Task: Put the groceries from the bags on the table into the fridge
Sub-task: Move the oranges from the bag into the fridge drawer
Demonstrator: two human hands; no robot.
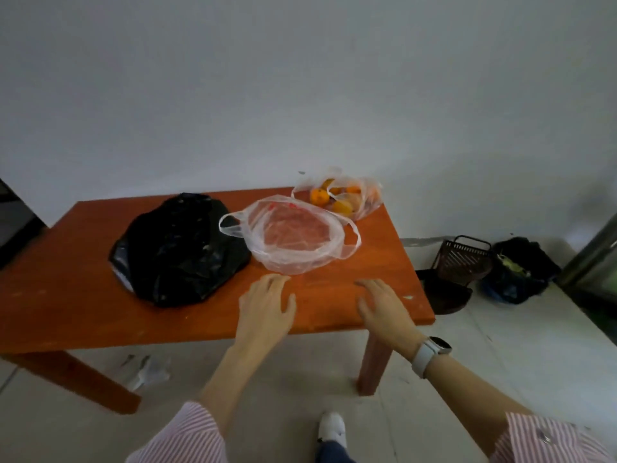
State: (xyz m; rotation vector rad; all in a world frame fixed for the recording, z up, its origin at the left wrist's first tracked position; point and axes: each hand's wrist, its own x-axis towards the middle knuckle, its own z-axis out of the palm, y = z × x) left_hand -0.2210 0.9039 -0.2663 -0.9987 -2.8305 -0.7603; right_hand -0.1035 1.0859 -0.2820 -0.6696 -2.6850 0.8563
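Three bags lie on an orange-brown wooden table (66,295). A black plastic bag (180,248) bulges at the left. A clear plastic bag (293,238) lies open in the middle and shows only the table through it. At the far right corner sits a clear bag of oranges (344,198). My left hand (267,305) hovers palm down just in front of the clear bag, fingers spread and holding nothing. My right hand (380,305), with a white watch on its wrist, reaches over the table's front right part, fingers straight and holding nothing.
A dark slatted basket (462,259) and a black bin bag with waste (517,269) stand on the floor to the right of the table. A metal-framed glass door (591,255) shows at the right edge. A crumpled white scrap (150,369) lies under the table.
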